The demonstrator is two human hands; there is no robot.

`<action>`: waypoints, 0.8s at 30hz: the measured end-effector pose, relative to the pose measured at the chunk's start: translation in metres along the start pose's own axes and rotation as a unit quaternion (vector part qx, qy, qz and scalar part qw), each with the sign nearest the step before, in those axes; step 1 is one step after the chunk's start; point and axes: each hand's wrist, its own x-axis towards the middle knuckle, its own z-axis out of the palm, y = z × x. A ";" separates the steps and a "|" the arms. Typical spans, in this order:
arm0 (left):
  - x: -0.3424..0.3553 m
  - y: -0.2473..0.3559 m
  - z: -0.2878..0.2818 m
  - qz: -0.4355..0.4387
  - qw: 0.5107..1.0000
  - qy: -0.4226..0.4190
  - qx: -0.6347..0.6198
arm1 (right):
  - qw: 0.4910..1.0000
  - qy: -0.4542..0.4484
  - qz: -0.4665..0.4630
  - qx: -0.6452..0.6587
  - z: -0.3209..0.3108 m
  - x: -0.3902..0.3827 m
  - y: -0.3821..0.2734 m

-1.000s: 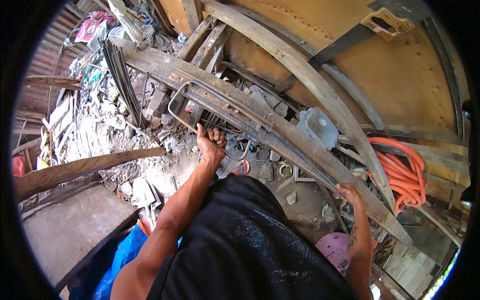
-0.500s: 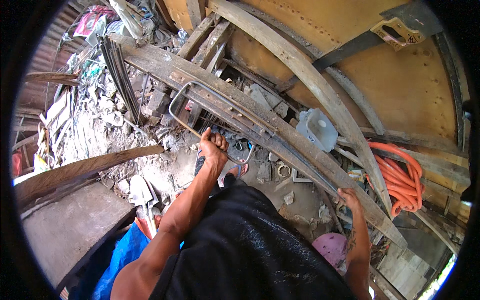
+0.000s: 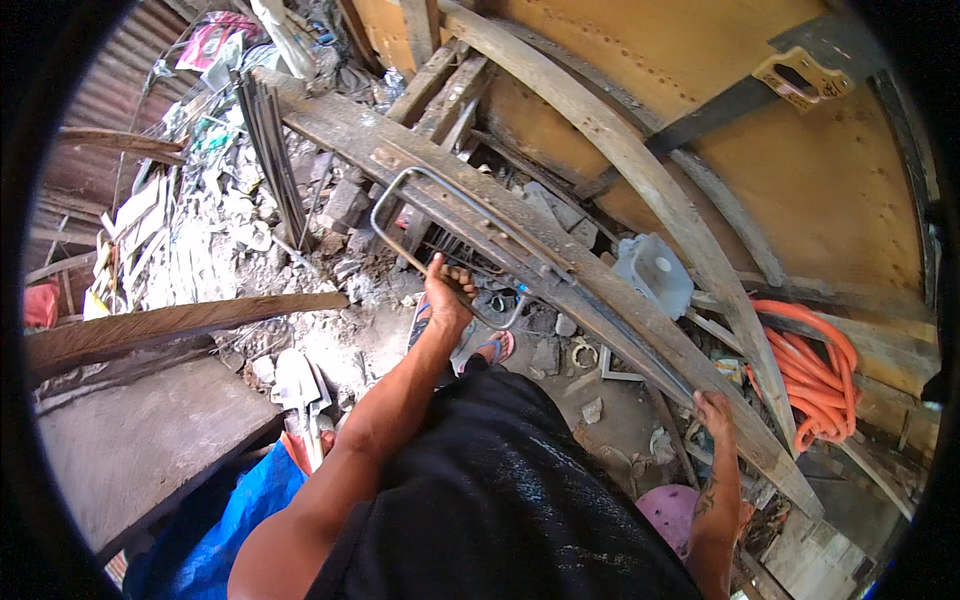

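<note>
My left hand [image 3: 448, 296] is closed around the near side of a thin steel rod [image 3: 400, 248] bent into a rectangular loop. The loop's far side lies along a long wooden plank [image 3: 640, 320], beside small pegs and a metal plate [image 3: 392, 158] on the wood. Farther right on the plank runs a dark metal bar [image 3: 628, 332]. My right hand [image 3: 714, 412] has its fingers closed on the near end of that bar. Whether bar and rod are joined cannot be made out.
A bundle of straight rods [image 3: 272, 165] leans beyond the plank's far left end. Rubble [image 3: 225, 265] and a trowel-like shovel head [image 3: 300, 385] lie left. A handsaw [image 3: 800, 78], a plastic jug [image 3: 652, 272] and a coiled orange hose [image 3: 815, 385] are right. A timber [image 3: 180, 325] juts in left.
The view has shifted slightly, so the whole scene sits farther right. Both hands keep their grips, with little visible movement against the plank.
</note>
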 end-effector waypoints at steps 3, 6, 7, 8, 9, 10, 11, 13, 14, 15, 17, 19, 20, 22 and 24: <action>-0.002 0.004 0.001 -0.022 1.000 0.013 0.003 | 0.995 0.019 -0.050 -0.079 -0.016 -0.001 -0.013; -0.004 0.010 0.001 0.007 1.000 0.019 0.021 | 0.996 -0.076 0.030 -0.024 -0.027 0.000 -0.025; -0.005 0.012 0.000 0.022 1.000 0.017 0.002 | 0.992 -0.115 0.045 0.017 -0.025 0.003 -0.029; -0.004 0.009 0.000 0.009 0.999 0.030 0.006 | 0.988 -0.135 0.055 0.051 -0.025 0.005 -0.030; -0.003 0.008 -0.001 0.017 0.999 0.044 0.012 | 0.979 -0.166 0.045 0.108 -0.022 0.007 -0.032; -0.002 0.004 -0.002 0.022 0.999 0.043 0.018 | 0.985 -0.151 0.051 0.069 -0.018 0.011 -0.032; 0.000 -0.001 -0.002 0.000 0.999 0.041 0.012 | 0.984 -0.137 0.079 0.081 -0.013 0.013 -0.031; 0.002 -0.006 -0.003 0.011 0.998 0.037 0.050 | 0.978 -0.127 0.075 0.144 -0.004 0.020 -0.030; 0.004 -0.007 -0.003 0.013 0.998 0.035 0.047 | 0.984 -0.121 0.056 0.120 -0.001 0.022 -0.029; 0.004 -0.009 -0.003 0.013 0.997 0.055 0.044 | 0.988 -0.117 0.039 0.093 0.002 0.022 -0.028; 0.003 -0.010 -0.003 0.015 0.999 0.044 0.024 | 0.992 -0.105 0.017 0.072 0.007 0.021 -0.026; 0.002 -0.009 -0.002 0.031 0.998 0.050 0.027 | 0.993 -0.076 0.037 0.087 0.007 0.019 -0.025; 0.001 -0.007 -0.002 0.035 0.998 0.049 0.030 | 0.983 -0.084 0.064 0.149 0.005 0.019 -0.025; 0.000 -0.006 -0.002 0.000 0.999 0.040 0.014 | 0.948 -0.096 0.145 0.267 -0.001 0.022 -0.026; 0.000 -0.004 -0.001 -0.006 0.999 0.027 0.042 | 0.984 -0.120 0.083 0.106 -0.011 0.028 -0.027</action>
